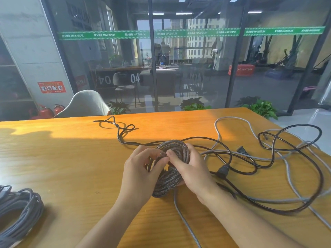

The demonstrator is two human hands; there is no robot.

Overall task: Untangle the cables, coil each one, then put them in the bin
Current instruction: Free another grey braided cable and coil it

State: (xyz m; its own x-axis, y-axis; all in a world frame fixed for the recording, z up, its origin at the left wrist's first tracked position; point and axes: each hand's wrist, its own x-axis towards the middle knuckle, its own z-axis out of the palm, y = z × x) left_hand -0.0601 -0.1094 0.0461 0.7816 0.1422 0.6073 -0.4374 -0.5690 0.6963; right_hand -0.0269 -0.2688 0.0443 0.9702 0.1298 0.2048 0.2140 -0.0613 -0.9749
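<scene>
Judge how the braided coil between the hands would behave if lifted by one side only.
The braided coil would probably sag and loosen: nothing visibly ties its loops, and both the left hand and right hand hold it. Its woven sheath looks grippy rather than slippery. Likely light.

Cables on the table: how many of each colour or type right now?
Braided dark cable coil, held by left hand and right hand: 1
Grey coiled bundle: 1
Loose black power cord: 1
Loose light grey cable: 1
Thin black cable: 1
Total: 5
</scene>
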